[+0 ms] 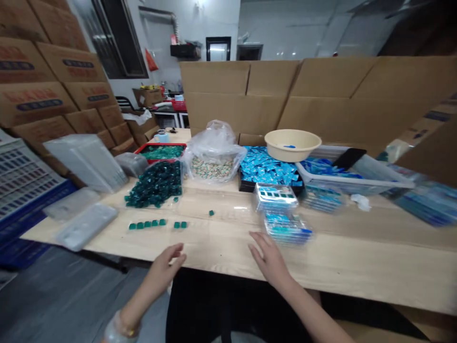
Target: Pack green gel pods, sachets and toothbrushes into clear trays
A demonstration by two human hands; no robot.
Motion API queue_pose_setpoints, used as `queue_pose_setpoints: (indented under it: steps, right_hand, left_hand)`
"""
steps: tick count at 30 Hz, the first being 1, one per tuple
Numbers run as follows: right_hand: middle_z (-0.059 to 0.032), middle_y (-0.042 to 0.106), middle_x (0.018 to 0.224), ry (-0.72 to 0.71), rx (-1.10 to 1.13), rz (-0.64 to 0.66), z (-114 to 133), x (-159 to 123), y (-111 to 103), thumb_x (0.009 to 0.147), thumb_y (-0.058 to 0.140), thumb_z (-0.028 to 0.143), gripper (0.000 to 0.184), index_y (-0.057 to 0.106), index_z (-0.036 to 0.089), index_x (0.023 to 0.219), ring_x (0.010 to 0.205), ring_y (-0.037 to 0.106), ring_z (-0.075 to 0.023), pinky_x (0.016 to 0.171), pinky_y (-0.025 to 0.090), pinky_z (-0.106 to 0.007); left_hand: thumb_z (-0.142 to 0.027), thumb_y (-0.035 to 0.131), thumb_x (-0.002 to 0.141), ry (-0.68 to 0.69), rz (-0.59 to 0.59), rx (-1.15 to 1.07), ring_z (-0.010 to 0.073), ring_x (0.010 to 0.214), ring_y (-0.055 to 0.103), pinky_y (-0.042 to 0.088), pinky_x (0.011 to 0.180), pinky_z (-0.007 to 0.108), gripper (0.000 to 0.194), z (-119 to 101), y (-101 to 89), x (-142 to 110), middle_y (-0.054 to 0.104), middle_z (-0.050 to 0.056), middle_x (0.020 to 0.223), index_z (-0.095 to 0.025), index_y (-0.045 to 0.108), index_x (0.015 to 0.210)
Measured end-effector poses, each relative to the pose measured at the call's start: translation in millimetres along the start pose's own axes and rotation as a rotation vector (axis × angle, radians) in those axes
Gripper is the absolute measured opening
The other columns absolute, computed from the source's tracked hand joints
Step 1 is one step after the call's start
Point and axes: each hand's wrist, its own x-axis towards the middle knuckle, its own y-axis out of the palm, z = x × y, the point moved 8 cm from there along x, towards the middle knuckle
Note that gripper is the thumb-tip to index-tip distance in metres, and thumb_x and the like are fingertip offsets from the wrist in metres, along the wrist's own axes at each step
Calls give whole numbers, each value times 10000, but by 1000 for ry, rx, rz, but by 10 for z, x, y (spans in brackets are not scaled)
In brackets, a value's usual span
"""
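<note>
On the near side of the pale wooden table (pixel 221 247), both hands are empty. The left hand (pixel 169 263) is loosely curled, its thumb and fingers apart, just above the table's edge and below the green cubes: a row of 5 cubes (pixel 147 224), 2 cubes (pixel 180 225) set just to the right of it, and 1 lone cube (pixel 211 213) farther in. Behind them lies a heap of green cubes (pixel 155 183). The right hand (pixel 269 259) has its fingers spread, just beside the near stack of clear packs (pixel 287 229); whether the fingertips brush the table I cannot tell. The far stack of clear packs (pixel 275 197) is right behind, with green cubes showing in its top pack.

The cubes look small, light and glossy, so they would likely slide easily on the wood; whether they are hard or soft inside does not show. Thumb and forefinger on 2 opposite sides should suit them, without hard squeezing in case the wrapping creases. The packs look like thin plastic, light, slippery and apt to flex or dent. A stack seems best taken low at 2 opposite edges, kept level so the layers do not slip apart.
</note>
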Motion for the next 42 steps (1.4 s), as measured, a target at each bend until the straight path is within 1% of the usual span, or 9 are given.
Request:
queue_pose_setpoints:
  steps: [4,7,14,18,22,24,28,33,42]
  right_hand:
    - [-107,582,946,-104,-146,64,230,207,592,815,411,221,270,559,177,1037,892,516,-229,765,428,-387]
    - [-91,587,824,-100,-264,64,208,270,790,814,412,190,223,598,172,935,811,512,-225,716,410,-380]
    - [-66,574,755,-153,-209,77,334,44,845,827,385,159,238,606,205,902,737,491,-202,653,385,-352]
    - [-71,583,848,-96,-114,45,226,-16,757,814,410,197,245,582,228,986,780,505,-216,675,397,-380]
    - [-77,574,876,-64,-11,4,198,211,679,807,437,221,269,552,245,1049,808,517,-228,684,408,-397]
    - [-74,574,873,-99,85,29,333,448,763,815,430,217,271,542,239,1061,819,520,-221,703,416,-392]
    - [-70,580,866,-238,235,158,774,850,1165,834,401,204,246,554,214,1027,821,520,-200,736,434,-371]
    - [-73,582,916,-283,192,289,1026,954,1653,826,408,180,249,553,196,1028,849,509,-196,751,446,-347]
    - [-52,596,815,-268,-195,416,1036,1153,1869,778,510,189,88,587,191,821,809,492,-205,691,336,-324]
  left_hand:
    - [-407,480,737,216,47,153,233,1017,518,379,923,362,342,-287,362,12,588,78,1062,-210,596,991]
    - [-352,417,787,322,3,302,221,1001,513,375,906,344,298,-555,467,363,590,71,1026,-226,589,996]
    - [-230,477,751,298,-23,513,273,962,494,357,833,417,218,-673,833,1386,566,124,918,-156,610,907]
    - [-232,486,766,269,-11,506,207,946,503,367,852,359,190,-582,597,1623,573,78,931,-184,611,902]
    - [-276,494,781,286,-104,399,156,908,510,388,837,279,220,-426,-103,1587,577,45,945,-196,602,955]
    - [-283,538,754,307,-45,420,165,886,513,389,828,280,199,-301,-218,1460,591,39,895,-196,627,908]
    - [-238,558,739,345,81,541,180,901,495,377,824,299,174,-85,-18,1198,587,26,889,-222,629,897]
    - [-194,522,752,362,133,601,179,891,483,383,800,295,155,-22,162,1178,562,38,871,-201,620,872]
    - [-211,482,786,376,99,509,176,936,456,376,833,310,216,77,174,1143,537,44,961,-204,565,985]
